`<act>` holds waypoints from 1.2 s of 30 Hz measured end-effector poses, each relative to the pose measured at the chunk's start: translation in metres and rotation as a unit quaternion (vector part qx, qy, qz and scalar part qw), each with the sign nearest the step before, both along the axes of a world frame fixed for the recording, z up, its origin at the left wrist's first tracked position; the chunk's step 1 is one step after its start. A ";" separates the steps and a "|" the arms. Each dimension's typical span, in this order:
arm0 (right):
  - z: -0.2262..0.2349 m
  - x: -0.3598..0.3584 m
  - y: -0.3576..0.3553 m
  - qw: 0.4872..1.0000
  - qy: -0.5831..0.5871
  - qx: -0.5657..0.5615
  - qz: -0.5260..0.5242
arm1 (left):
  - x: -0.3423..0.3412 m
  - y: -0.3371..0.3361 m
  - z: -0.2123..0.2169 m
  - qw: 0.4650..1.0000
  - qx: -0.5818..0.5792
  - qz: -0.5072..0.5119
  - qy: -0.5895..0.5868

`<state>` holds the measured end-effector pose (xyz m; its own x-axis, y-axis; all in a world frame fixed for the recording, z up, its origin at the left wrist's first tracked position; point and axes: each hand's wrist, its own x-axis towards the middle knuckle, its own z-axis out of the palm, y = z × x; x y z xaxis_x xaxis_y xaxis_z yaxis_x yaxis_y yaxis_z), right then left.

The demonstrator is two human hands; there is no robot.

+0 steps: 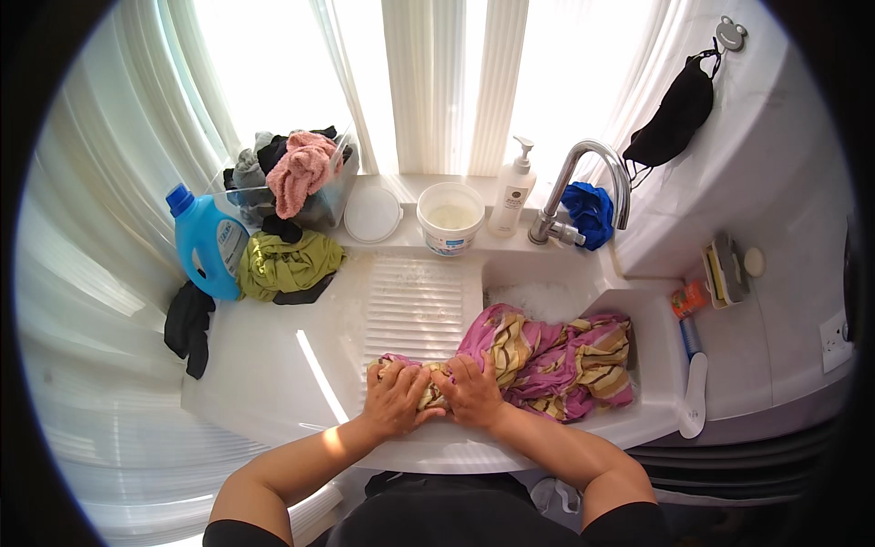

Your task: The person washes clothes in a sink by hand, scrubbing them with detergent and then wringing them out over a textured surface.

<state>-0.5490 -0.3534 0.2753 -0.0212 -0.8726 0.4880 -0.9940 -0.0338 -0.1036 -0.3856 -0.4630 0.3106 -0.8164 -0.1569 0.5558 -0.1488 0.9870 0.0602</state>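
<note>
Both hands are closed on a bunched pink fabric with yellow and brown stripes [583,365]: the left hand [394,398] grips its end over the lower part of a ridged white washboard surface [415,292], and the right hand [471,392] grips it just beside, with fingers curled over the folds. From there the fabric trails rightward into the white rectangular basin [661,351], where most of it lies crumpled. Behind the washboard surface, an open white round plastic tub [451,219] stands between a flat white round lid [373,215] and a white pump bottle [510,202]. To the right of that bottle rises a curved chrome faucet [544,226], with a crumpled bright-blue cloth [588,214] behind it. At the far left, a blue plastic jug [202,242] stands beside a heaped lime-green garment [287,263], near a clear plastic bin [343,193] piled with dark clothes and a fuzzy pink cloth [303,173].
</note>
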 end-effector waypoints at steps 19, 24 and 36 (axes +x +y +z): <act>0.035 -0.098 0.047 0.899 -0.189 0.344 -0.194 | -0.021 -0.024 0.004 0.998 0.066 0.016 0.004; -0.050 -0.077 0.020 0.919 -0.298 0.037 -0.254 | -0.042 -0.027 0.004 0.995 0.074 0.069 0.007; 0.200 -0.131 0.113 0.807 -0.558 -0.089 -0.170 | -0.145 0.011 0.052 0.439 0.893 -0.094 0.029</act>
<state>-0.6795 -0.2409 0.4756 -0.7580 -0.6419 0.1159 -0.2402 0.1094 -0.9645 -0.5303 -0.4517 0.3630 -0.9004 -0.3188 -0.2961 -0.0215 -0.6473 0.7620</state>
